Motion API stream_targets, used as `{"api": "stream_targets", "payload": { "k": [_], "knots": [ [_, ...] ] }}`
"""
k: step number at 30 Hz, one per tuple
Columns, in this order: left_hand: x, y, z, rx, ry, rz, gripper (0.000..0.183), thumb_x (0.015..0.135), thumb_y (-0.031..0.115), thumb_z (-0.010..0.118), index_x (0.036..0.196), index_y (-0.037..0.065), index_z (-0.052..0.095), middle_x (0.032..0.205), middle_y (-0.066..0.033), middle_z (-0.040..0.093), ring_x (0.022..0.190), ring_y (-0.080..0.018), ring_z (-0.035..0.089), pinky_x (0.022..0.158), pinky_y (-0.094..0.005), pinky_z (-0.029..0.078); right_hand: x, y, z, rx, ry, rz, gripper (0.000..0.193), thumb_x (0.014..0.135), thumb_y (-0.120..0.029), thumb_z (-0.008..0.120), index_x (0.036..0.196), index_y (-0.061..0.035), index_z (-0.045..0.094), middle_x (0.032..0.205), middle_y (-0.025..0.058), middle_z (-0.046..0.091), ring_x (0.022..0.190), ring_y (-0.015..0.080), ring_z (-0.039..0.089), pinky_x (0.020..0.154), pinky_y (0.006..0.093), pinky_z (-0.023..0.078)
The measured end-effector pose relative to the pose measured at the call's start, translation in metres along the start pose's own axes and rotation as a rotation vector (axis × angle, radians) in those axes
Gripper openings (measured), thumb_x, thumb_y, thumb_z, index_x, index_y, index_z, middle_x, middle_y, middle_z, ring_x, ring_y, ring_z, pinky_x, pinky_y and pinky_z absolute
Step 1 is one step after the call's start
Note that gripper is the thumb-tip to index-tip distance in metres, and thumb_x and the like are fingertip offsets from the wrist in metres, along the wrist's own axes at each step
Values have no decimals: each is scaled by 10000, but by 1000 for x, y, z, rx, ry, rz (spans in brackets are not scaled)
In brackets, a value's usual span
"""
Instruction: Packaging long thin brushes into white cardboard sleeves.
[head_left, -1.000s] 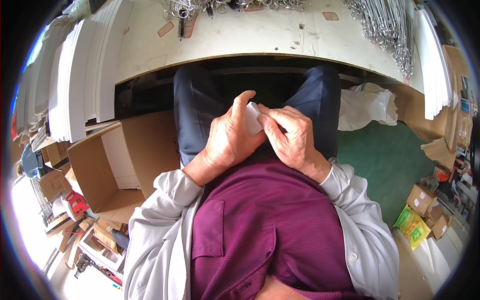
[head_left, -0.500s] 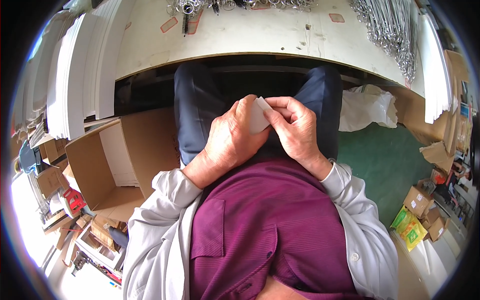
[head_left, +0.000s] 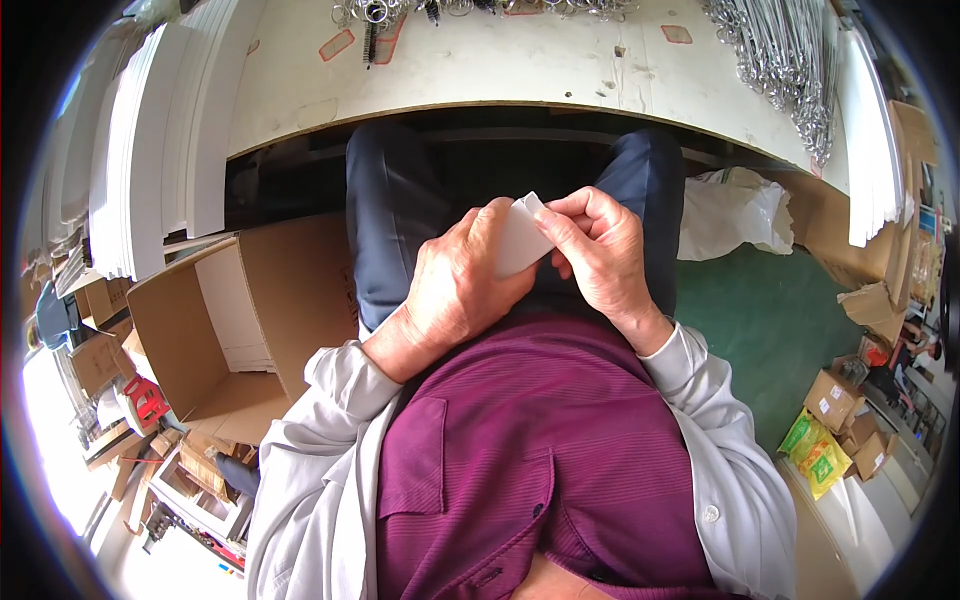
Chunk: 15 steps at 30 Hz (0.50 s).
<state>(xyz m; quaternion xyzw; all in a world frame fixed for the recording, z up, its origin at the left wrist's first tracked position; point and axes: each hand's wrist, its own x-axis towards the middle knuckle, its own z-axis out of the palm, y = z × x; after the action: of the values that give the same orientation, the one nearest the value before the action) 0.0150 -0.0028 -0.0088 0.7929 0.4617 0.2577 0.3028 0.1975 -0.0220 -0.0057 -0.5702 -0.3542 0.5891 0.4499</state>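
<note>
A small white piece that looks like folded card or paper is held in front of my lap. My left hand is wrapped round its left side, thumb along the upper edge. At its upper right corner, my right hand pinches the edge between thumb and fingers. The rear of the piece and the left fingertips are hidden, so I cannot tell how many layers it has.
A pale worktable stands ahead, with metal rings and springs along its far side and a heap of thin metal rods at right. White panels stand at left above an open cardboard box. A crumpled white bag lies right of my knee.
My right hand has shifted slightly right. The narrow upright edge seen before at the top of the white piece now lies flatter, and more of its face shows.
</note>
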Motion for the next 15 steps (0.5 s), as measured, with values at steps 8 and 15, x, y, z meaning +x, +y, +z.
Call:
{"api": "stream_targets", "payload": {
  "k": [8,15],
  "knots": [
    [0,-1,1,19,5,26,524,770,129,801,1226,8,572,903,-160,691,777,-363,727,633,-447,613,1,2,1,57,36,19,163,961,-147,770,920,-13,687,715,19,695,555,33,586,458,191,421],
    [-2,2,2,34,9,12,548,768,151,820,1239,10,577,932,-159,701,814,-356,736,668,-443,621,0,5,4,8,65,-63,180,968,-129,761,862,-6,684,695,18,689,594,37,599,517,213,452]
  ]
}}
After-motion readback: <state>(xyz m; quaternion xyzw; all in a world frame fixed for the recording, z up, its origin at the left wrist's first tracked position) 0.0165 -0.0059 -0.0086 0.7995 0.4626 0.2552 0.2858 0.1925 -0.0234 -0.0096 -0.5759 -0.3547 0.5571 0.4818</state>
